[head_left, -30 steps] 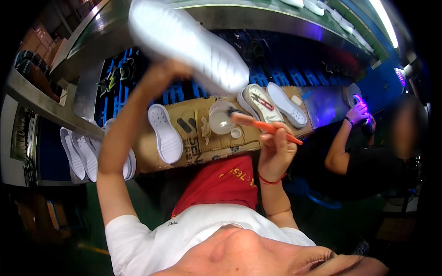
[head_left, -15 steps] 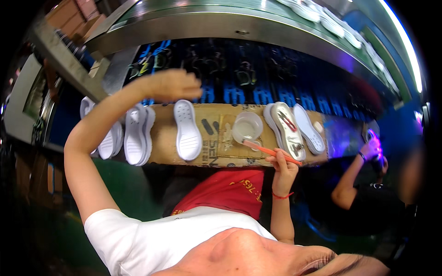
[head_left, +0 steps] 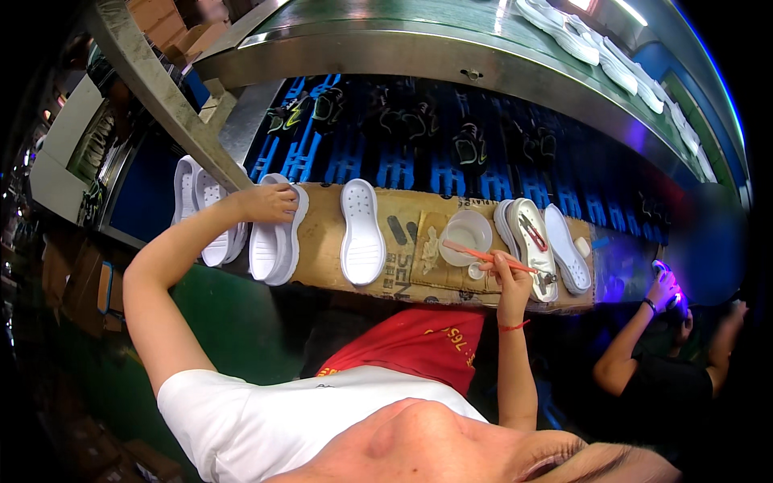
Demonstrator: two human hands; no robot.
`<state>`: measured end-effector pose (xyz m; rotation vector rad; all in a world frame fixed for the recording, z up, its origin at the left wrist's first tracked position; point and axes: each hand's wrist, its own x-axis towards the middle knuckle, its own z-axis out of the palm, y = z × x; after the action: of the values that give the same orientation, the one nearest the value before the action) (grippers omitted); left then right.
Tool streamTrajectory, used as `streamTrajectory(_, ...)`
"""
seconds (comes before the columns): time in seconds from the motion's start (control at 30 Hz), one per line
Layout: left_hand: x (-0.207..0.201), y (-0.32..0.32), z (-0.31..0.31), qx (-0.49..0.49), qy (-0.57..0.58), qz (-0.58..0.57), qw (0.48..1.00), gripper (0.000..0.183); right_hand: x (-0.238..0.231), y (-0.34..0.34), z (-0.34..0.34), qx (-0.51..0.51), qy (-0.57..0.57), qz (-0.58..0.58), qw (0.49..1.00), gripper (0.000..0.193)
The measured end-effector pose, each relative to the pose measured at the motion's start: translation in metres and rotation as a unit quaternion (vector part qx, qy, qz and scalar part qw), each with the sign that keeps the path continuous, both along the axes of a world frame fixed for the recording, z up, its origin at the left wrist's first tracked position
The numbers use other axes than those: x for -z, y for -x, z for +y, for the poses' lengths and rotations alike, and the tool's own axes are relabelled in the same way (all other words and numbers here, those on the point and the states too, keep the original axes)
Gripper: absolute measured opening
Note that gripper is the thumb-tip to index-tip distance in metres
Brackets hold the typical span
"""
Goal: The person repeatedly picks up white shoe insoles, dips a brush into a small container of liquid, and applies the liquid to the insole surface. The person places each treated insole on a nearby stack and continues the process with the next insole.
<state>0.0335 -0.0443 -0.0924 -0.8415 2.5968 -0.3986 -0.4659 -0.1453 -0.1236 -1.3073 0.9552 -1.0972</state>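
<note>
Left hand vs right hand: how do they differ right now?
Left hand lies over white soles; right hand holds an orange brush.
Left hand is toward the cardboard's far edge; right hand is by its near edge.
Right wrist wears a red string; left wrist shows none.
Shared: both ungloved.

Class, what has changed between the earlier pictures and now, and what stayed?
The left hand let go of the raised white sole, then moved left and down to the stacked soles. The right hand still holds the orange brush; the lone sole stays on the cardboard.
</note>
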Motion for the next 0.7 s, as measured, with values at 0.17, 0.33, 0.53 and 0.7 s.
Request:
streamTrajectory(0.17, -0.057, 0.018, 0.002, -0.101, 0.005, 0.047, 0.994, 0.015, 0.001, 0.005, -0.023, 0.021, 0.056, 0.071, 0.996, 0.025)
streamTrajectory(0.33, -0.083, 0.061, 0.005, -0.345, -0.075, 0.355, 0.866, 0.024, 0.000, 0.012, -0.047, 0.032, 0.126, 0.132, 0.983, 0.023)
streamTrajectory(0.53, -0.008, 0.125, 0.011, -0.410, -0.254, 0.739, 0.470, 0.064, -0.003, 0.004, -0.076, -0.025, 0.165, 0.226, 0.960, 0.022)
streamTrajectory(0.7, 0.032, 0.175, 0.017, -0.283, -0.450, 0.832, 0.161, 0.064, 0.002, -0.006, -0.075, -0.029, 0.129, 0.220, 0.967, 0.023)
